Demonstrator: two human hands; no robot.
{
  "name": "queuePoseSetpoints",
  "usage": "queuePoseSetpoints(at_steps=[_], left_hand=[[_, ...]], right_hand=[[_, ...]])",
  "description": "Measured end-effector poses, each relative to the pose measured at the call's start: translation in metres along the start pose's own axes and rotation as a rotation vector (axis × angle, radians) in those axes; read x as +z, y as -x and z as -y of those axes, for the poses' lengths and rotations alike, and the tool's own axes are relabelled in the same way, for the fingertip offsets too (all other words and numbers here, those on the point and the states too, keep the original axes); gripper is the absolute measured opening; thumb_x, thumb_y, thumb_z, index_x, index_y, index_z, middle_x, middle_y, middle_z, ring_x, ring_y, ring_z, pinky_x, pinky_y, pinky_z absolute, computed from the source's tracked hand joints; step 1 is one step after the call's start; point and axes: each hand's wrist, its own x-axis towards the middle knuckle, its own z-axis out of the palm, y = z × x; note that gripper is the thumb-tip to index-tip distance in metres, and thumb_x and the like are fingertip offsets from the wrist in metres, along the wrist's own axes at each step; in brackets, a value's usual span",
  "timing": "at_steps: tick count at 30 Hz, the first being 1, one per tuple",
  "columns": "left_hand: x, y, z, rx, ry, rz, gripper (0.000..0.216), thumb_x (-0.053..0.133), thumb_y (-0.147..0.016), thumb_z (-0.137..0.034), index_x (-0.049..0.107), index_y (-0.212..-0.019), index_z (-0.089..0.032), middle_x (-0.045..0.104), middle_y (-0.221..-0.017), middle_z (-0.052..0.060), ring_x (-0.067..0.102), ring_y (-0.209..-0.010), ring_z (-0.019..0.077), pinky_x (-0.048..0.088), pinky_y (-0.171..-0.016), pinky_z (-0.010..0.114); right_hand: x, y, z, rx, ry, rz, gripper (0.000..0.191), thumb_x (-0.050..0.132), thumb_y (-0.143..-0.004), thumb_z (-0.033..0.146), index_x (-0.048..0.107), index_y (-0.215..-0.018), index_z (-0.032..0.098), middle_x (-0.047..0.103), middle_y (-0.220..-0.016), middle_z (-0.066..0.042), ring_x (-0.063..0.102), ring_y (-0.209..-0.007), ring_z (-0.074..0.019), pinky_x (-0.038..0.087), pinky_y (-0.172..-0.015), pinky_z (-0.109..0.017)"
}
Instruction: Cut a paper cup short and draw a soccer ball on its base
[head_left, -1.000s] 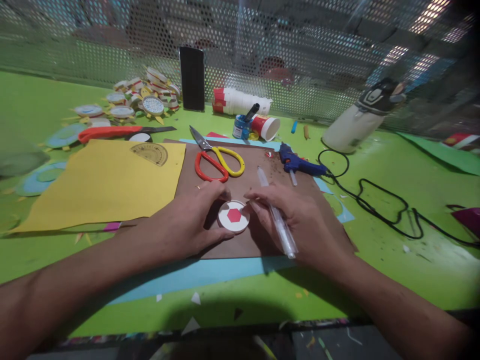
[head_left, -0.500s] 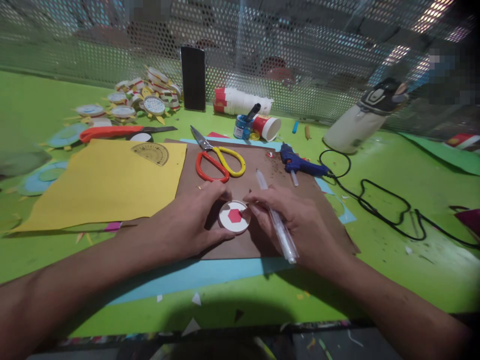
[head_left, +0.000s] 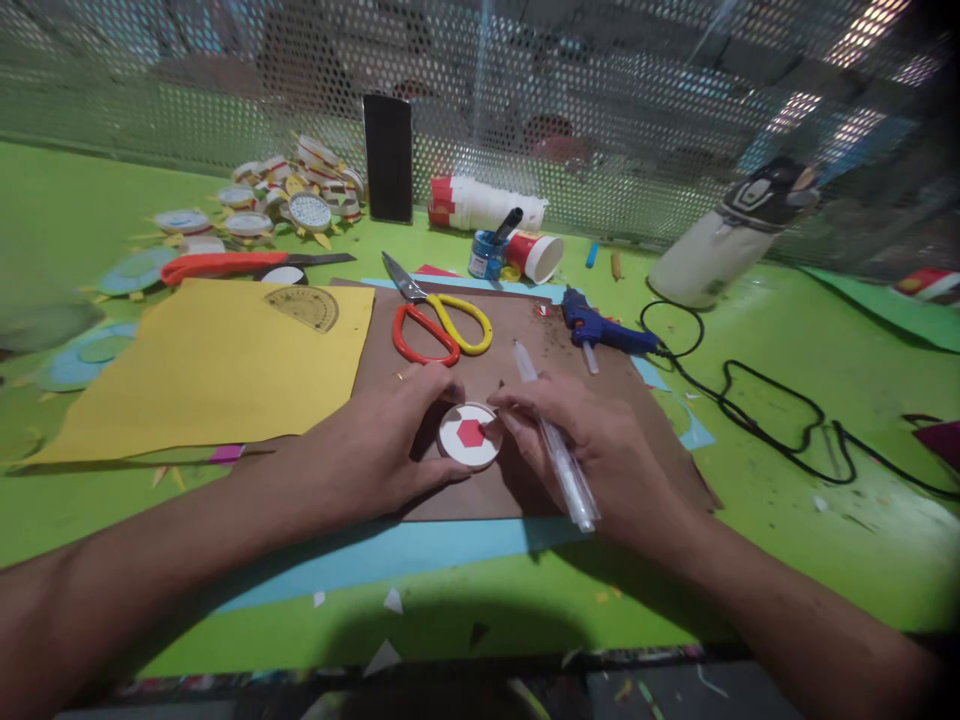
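Observation:
A white paper-cup base (head_left: 454, 438), round and with a raised rim, bears a red hexagon (head_left: 470, 433) at its centre. Around its left side curl the thumb and fingers of my left hand (head_left: 401, 430), closed on it. My right hand (head_left: 577, 430) is closed with a clear-barrelled pen (head_left: 559, 455) tucked in it, the pen's tip pointing away from me. A fingertip of that hand touches the hexagon's right edge. Beneath both hands lies a brown sheet (head_left: 517, 490). Just beyond them rest scissors (head_left: 427, 310) with one red and one yellow handle.
To the left, a protractor (head_left: 304, 307) lies on yellow sheet (head_left: 225, 370), near an orange-handled cutter (head_left: 225, 264) and piled paper turtles (head_left: 307, 210). A phone (head_left: 388, 160), paper cups (head_left: 487, 205) and a blue paint jar (head_left: 485, 255) stand behind. A glue gun (head_left: 604, 328) trails its cord rightward beside a bottle (head_left: 712, 245).
Almost nothing differs. Both hands keep their hold, and the whole view has shifted very slightly.

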Motion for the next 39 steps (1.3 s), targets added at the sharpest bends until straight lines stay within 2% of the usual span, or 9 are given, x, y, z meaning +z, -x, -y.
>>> queuePoseSetpoints(at_steps=[12, 26, 30, 39], left_hand=[[-0.0015, -0.0008, -0.0036, 0.011, 0.043, -0.032, 0.040, 0.067, -0.078, -0.044, 0.054, -0.109, -0.023, 0.065, -0.098, 0.006, 0.065, -0.079, 0.0218, 0.049, -0.067, 0.033], [0.0001, -0.0009, -0.0012, 0.025, -0.010, -0.025, 0.043, 0.065, -0.079, -0.049, 0.050, -0.111, -0.024, 0.062, -0.104, 0.005, 0.063, -0.086, 0.0225, 0.049, -0.070, 0.036], [-0.0002, -0.0006, -0.0011, 0.017, 0.001, -0.019, 0.042, 0.064, -0.079, -0.049, 0.052, -0.111, -0.024, 0.063, -0.099, 0.004, 0.063, -0.081, 0.0216, 0.048, -0.066, 0.034], [-0.0003, -0.0007, -0.0028, 0.023, -0.024, -0.018, 0.041, 0.064, -0.080, -0.048, 0.051, -0.111, -0.024, 0.063, -0.101, 0.004, 0.062, -0.084, 0.0220, 0.047, -0.069, 0.035]], right_hand=[[0.0009, -0.0001, -0.0014, -0.010, 0.003, -0.005, 0.018, 0.054, -0.090, 0.015, 0.071, -0.097, 0.012, 0.069, -0.085, -0.012, 0.061, -0.078, -0.0221, 0.048, -0.069, -0.035], [0.0018, 0.0014, -0.0031, -0.024, 0.022, -0.012, 0.015, 0.056, -0.091, 0.016, 0.070, -0.096, 0.015, 0.070, -0.086, -0.009, 0.062, -0.076, -0.0190, 0.049, -0.068, -0.032], [0.0026, 0.0016, -0.0041, -0.018, 0.015, -0.017, 0.015, 0.056, -0.091, 0.018, 0.069, -0.098, 0.016, 0.070, -0.090, -0.010, 0.063, -0.079, -0.0195, 0.049, -0.070, -0.032], [0.0039, 0.0005, -0.0035, -0.008, 0.015, -0.004, 0.017, 0.054, -0.092, 0.019, 0.069, -0.098, 0.015, 0.070, -0.087, -0.010, 0.063, -0.077, -0.0209, 0.049, -0.069, -0.034]])
